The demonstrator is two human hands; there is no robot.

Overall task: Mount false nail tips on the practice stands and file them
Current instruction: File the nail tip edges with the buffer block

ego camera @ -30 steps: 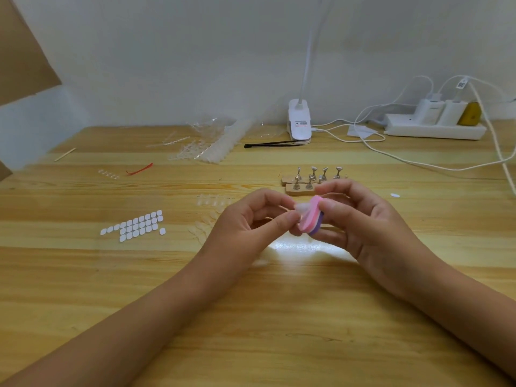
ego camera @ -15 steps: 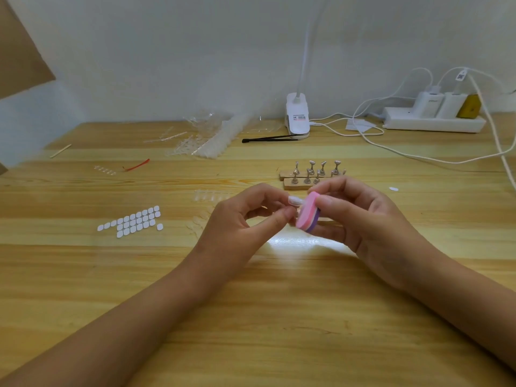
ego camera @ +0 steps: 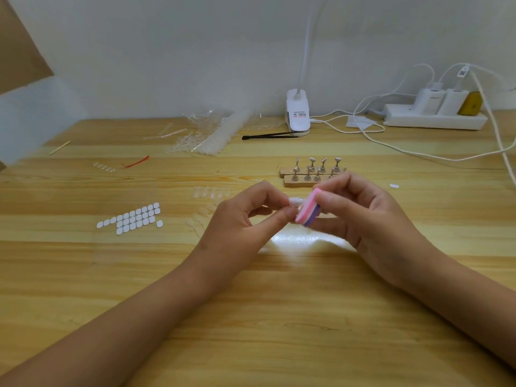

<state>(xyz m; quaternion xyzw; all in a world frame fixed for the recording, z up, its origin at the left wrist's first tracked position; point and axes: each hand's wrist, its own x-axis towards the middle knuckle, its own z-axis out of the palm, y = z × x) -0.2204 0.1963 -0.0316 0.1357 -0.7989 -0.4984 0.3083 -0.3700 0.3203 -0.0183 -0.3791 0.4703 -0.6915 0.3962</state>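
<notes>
My left hand [ego camera: 240,219] pinches a clear false nail tip [ego camera: 295,201] between thumb and fingers above the wooden table [ego camera: 251,317]. My right hand [ego camera: 368,219] grips a pink and purple file block [ego camera: 308,212], whose face lies against the tip. Behind the hands stand two wooden bases [ego camera: 300,181] with several small metal practice stands [ego camera: 315,166]. I see no tip on any stand. More clear nail tips [ego camera: 208,203] lie on the table left of my left hand.
Several white adhesive tabs [ego camera: 134,218] lie in rows at the left. Clear plastic packaging [ego camera: 206,132], black tweezers [ego camera: 268,135] and a clip lamp [ego camera: 297,115] sit at the back. A power strip [ego camera: 435,120] with cables is at the back right.
The file block has shifted slightly against the nail tip between frames, and both hands sit a little higher in view. Both holds are unchanged.
</notes>
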